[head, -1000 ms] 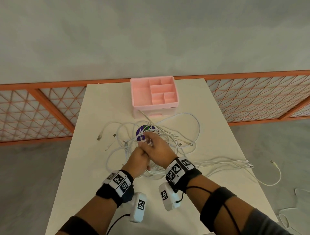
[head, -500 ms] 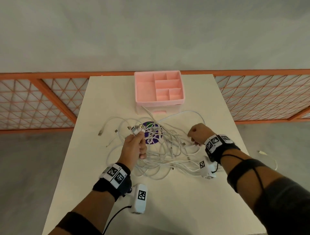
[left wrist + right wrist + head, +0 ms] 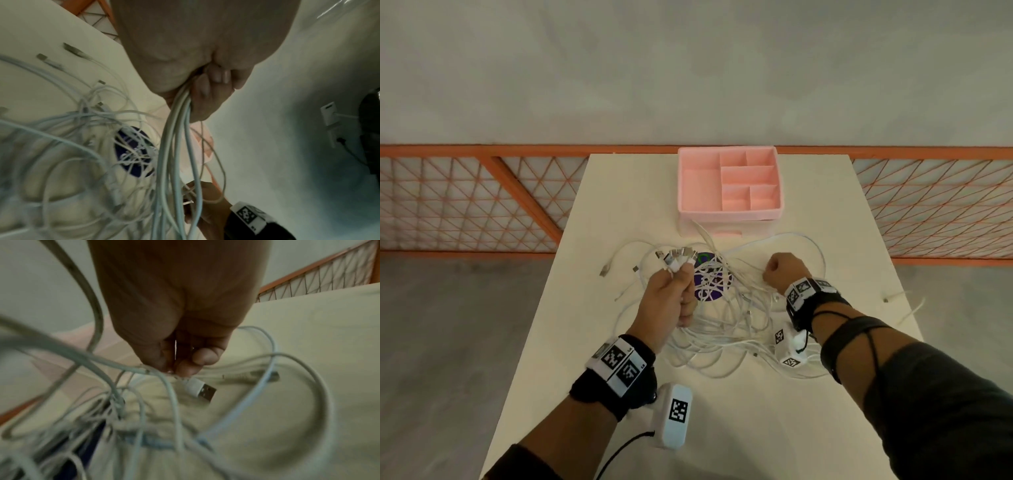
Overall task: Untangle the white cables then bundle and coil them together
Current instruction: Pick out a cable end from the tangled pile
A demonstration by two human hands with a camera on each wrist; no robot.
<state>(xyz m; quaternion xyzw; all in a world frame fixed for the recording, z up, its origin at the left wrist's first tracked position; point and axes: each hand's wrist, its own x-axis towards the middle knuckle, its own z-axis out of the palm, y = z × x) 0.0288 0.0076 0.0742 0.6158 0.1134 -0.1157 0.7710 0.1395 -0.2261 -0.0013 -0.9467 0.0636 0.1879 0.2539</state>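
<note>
A tangle of white cables (image 3: 726, 329) lies on the cream table (image 3: 756, 428). My left hand (image 3: 671, 294) is raised at the pile's left and grips a bunch of cables, their USB plugs (image 3: 677, 256) fanning out above the fist. In the left wrist view the gripped strands (image 3: 176, 129) hang down from the curled fingers. My right hand (image 3: 780, 270) is at the pile's right, fingers curled. In the right wrist view it pinches one cable just behind its USB plug (image 3: 202, 390).
A pink divided organiser tray (image 3: 729, 214) stands at the table's far middle. A purple round sticker (image 3: 710, 281) shows under the cables. Loose cable ends (image 3: 897, 296) trail off the right edge. Orange lattice fencing (image 3: 469, 202) runs behind.
A second ago both hands met over the pile's middle. The right hand has moved out to the right and taken one cable end; the left hand has lifted its bunch slightly.
</note>
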